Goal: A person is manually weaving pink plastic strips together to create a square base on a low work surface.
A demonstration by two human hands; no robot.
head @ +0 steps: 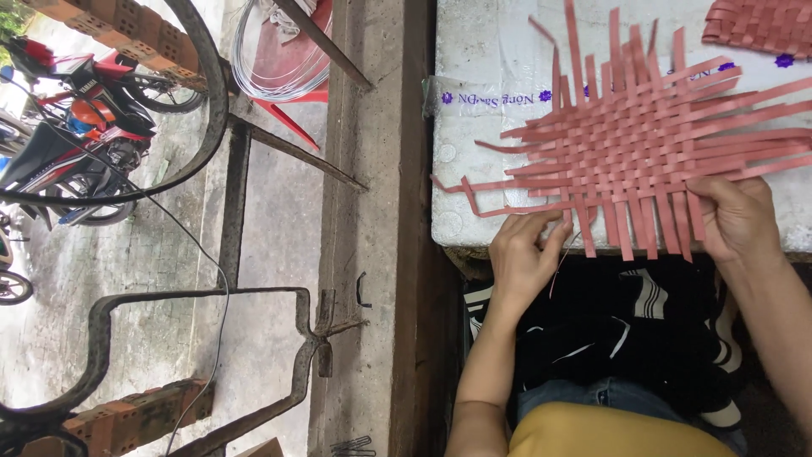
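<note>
My left hand (520, 258) sits at the near edge of the worktop (474, 169), a white foam slab wrapped in clear film. Its grip is closed on the end of one pink strip (568, 222), pinched between thumb and fingertips where the strip hangs off the near-left corner of the mat (643, 140). A thin loose strand trails down from that pinch towards my lap.

My right hand (736, 216) lies on the near-right edge of the mat, palm down, fingers curled over the strip ends there and pressing them to the foam. I cannot tell whether that grip pinches a strip or only holds the weave flat.

The mat is a flat square of pink strips woven over and under, lying in the middle of the worktop, with loose ends sticking out on all four sides. The near ends overhang the slab's edge between my two hands.

A second woven piece (757, 25) of the same pink lies at the far right corner, apart from the mat.

Below the slab are dark striped cloth (626, 330) and my lap. To the left, beyond a concrete ledge (372, 254), stand an iron gate (228, 203), a red chair (292, 59) and parked motorbikes (76, 127).
</note>
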